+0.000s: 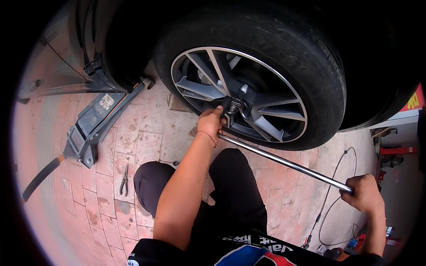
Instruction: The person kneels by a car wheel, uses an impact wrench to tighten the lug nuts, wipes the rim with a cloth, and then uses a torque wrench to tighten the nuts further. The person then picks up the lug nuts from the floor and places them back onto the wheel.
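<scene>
Nearest the lens: a dark shirt (248, 255) with red, blue and white print, then black trousers (230, 190) over bent knees, matte and creased.

Right hand (364, 193) clenched round the far end of a long wrench bar (284, 162), a slim round rod of polished bright steel running up and leftward from that grip. Left hand (210, 124) closed round the bar's other end, thumb lying against the black socket (227, 106) seated at the hub. Just beyond the left grip, an alloy wheel (266, 106) of smooth grey metal with paired angular spokes and a thin bright rim edge; round it a black rubber tyre (310, 57), dull, with fine tread grooves along the shoulder.

Left of the left grip and well apart from it, a floor jack (95, 119) of grey painted steel, long and wedge-shaped, its nose tucked beneath the dark car body, a black rubber-sleeved handle (40, 177) trailing off toward the rim. Below and left of the same grip, small pliers (124, 181) lying flat on the floor, dark handles slightly spread.

Underfoot, a floor of reddish paving bricks (142, 128), rough, worn and stained, joints showing. Below the right grip, a thin black cable (330, 199) looping across the bricks.
</scene>
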Tool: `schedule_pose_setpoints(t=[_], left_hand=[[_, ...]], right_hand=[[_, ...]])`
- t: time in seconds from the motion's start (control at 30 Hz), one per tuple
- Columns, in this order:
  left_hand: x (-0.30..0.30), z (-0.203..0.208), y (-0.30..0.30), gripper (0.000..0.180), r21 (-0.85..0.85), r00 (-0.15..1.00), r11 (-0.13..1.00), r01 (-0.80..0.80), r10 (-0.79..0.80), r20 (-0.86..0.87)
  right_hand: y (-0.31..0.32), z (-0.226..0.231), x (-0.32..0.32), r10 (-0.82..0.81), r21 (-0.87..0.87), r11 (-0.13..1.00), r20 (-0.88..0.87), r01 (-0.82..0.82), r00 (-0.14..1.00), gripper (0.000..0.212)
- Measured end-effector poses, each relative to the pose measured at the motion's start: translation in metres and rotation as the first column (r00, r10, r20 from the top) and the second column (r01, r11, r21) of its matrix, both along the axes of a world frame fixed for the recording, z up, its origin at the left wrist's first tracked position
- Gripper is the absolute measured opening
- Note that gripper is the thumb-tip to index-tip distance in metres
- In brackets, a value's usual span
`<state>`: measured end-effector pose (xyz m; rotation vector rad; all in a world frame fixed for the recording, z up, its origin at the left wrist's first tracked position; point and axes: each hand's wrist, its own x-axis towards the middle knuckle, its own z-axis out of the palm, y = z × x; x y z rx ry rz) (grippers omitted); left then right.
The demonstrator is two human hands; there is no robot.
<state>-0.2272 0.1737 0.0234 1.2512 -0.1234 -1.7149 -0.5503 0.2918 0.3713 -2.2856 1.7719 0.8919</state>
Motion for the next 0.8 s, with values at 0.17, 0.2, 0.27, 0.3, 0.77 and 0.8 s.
schedule_pose_setpoints(t=[0.17,0.2,0.27,0.3,0.77,0.8], left_hand=[[-0.019,0.012,0.028,0.020,0.000,0.992,0.993,0.117,-0.117,-0.057],[-0.024,0.016,0.023,0.020,-0.022,0.989,0.991,0.135,-0.136,-0.055],[-0.038,0.015,0.019,0.019,-0.061,0.988,0.988,0.142,-0.146,-0.060],[-0.040,0.014,0.014,0.019,-0.082,0.987,0.986,0.145,-0.150,-0.062],[-0.051,0.005,-0.013,0.019,-0.039,0.979,0.995,0.091,-0.096,-0.181],[-0.052,0.003,-0.011,0.017,-0.014,0.982,0.999,0.053,-0.054,-0.179]], right_hand=[[0.053,0.002,-0.033,-0.137,0.015,0.991,0.088,0.137,0.987,0.019],[0.062,0.000,-0.042,-0.120,0.003,0.993,0.104,0.120,0.987,0.019],[0.073,-0.004,-0.048,-0.150,-0.038,0.987,0.072,0.153,0.986,0.017],[0.076,-0.005,-0.051,-0.166,-0.059,0.984,0.057,0.169,0.985,0.016],[0.058,-0.002,-0.047,-0.230,-0.255,0.918,0.278,0.303,0.933,0.031],[0.048,0.005,-0.038,-0.225,-0.237,0.923,0.304,0.302,0.926,0.032]])
